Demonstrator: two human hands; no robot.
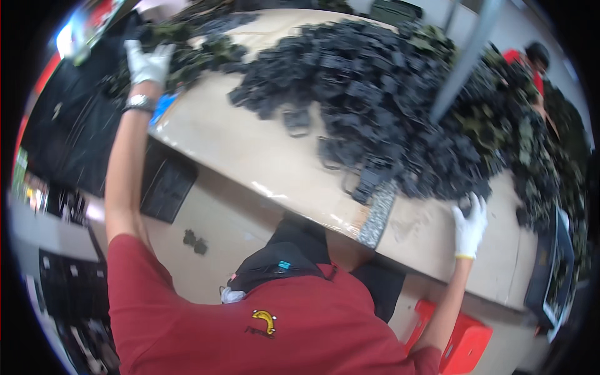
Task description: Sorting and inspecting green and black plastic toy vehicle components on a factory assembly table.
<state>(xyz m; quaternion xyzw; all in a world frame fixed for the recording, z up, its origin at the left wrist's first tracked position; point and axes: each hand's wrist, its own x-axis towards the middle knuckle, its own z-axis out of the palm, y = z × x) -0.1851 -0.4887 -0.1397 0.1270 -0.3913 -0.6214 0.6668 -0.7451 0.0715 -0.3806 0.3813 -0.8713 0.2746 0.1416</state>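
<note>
Beige table point(250, 156), right hand point(470, 226) touching black parts pile point(375, 94)

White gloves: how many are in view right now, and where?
2. The left hand wears one, raised at the table's far left over dark-green pieces. The right hand wears the other, at the near edge of the black parts pile. None seen elsewhere.

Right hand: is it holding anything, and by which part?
The right hand grips a small black plastic piece from the pile's edge, fingers around its lower end; the exact part cannot be told.
</note>
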